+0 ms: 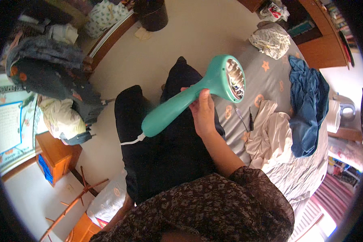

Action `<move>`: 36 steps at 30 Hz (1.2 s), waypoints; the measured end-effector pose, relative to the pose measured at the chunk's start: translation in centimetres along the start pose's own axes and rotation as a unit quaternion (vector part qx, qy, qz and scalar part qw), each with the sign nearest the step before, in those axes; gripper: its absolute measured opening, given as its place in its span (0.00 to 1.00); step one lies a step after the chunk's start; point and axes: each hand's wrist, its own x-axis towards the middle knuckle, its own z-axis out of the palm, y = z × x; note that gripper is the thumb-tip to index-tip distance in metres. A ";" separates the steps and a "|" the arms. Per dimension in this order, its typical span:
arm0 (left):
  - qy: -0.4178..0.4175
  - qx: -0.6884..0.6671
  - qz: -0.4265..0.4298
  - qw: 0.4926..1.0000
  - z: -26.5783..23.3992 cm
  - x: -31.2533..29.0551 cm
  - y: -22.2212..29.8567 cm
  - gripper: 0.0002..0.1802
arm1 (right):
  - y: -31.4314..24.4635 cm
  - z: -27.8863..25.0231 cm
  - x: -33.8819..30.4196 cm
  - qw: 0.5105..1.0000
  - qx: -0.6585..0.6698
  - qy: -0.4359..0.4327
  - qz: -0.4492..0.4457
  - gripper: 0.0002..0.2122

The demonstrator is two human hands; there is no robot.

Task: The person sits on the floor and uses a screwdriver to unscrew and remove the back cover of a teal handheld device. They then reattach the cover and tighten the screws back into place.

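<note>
My right hand (202, 113) is closed round the neck of a teal handheld appliance (169, 112), with its thumb on top. The appliance has a wide round head with a shiny, ridged face turned to the right. A short white cord end (133, 141) sticks out from the bottom of its handle, at the lower left. It is held up above my lap in dark trousers (165, 165). Of my left arm (124, 207) only a strip shows at the lower left, beside my thigh; its hand is out of sight.
To my right, a bed (278, 88) with a grey patterned sheet bears two screwdrivers (251, 121), a pale cloth (272, 133), a blue garment (308, 109) and a bunched patterned cloth (270, 40). Clothes (48, 72) hang at the left. A dark bin (151, 15) stands on the floor ahead.
</note>
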 end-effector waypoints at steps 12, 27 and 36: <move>0.022 0.035 -0.026 0.999 3.5 -5.0 3.8 0.25 | 0.2 -1.9 0.8 0.969 0.244 -0.029 0.036 0.32; 0.100 0.066 -0.046 0.992 4.7 -5.1 4.4 0.14 | -1.7 0.0 0.3 0.922 0.342 -0.157 0.091 0.29; -0.150 0.069 -0.139 0.976 -1.7 -7.7 5.2 0.17 | -2.1 -0.8 0.3 0.910 0.367 -0.172 0.084 0.24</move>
